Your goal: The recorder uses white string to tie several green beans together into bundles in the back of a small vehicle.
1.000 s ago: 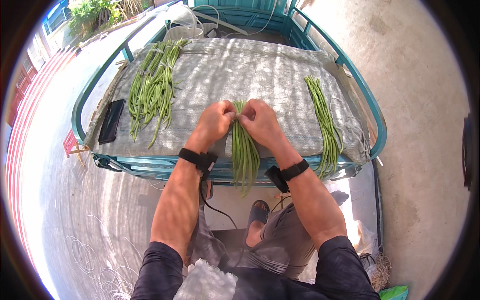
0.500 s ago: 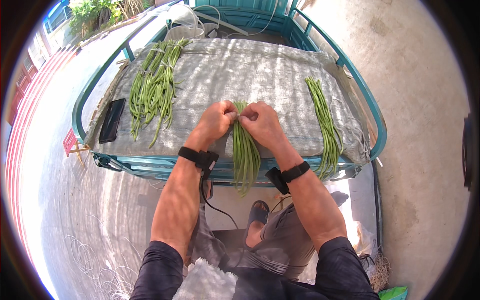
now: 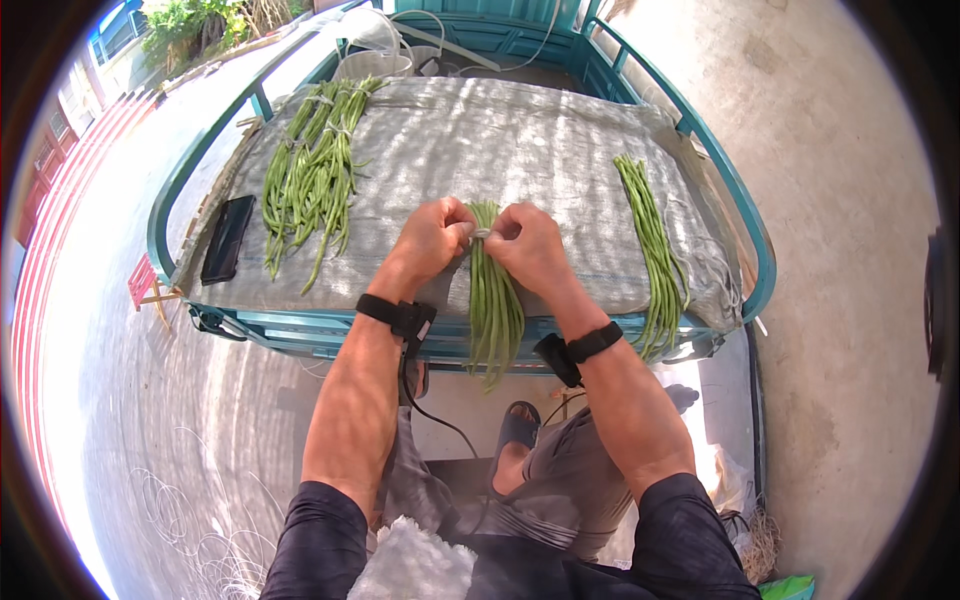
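A bunch of long green beans (image 3: 494,310) lies in front of me, its lower ends hanging over the cart's near edge. A pale string (image 3: 481,233) wraps it near the top. My left hand (image 3: 437,240) pinches the string at the bunch's left side. On the other side, my right hand (image 3: 530,246) is closed in a pinch on it too. Several tied bunches of long beans (image 3: 315,175) lie to the left. Off to the right rests a loose-looking bundle of long beans (image 3: 652,250); no tie shows on it.
Grey woven sacking (image 3: 560,140) covers the cart bed, framed by teal side rails (image 3: 735,200). A black phone (image 3: 228,240) lies at the left edge. White buckets (image 3: 372,66) stand behind the sacking. Loose pale strings (image 3: 715,262) lie at the right edge.
The pale string now shows as a band across the bunch between my fingers, drawn out to both sides. My hands have barely shifted; the view has moved slightly.
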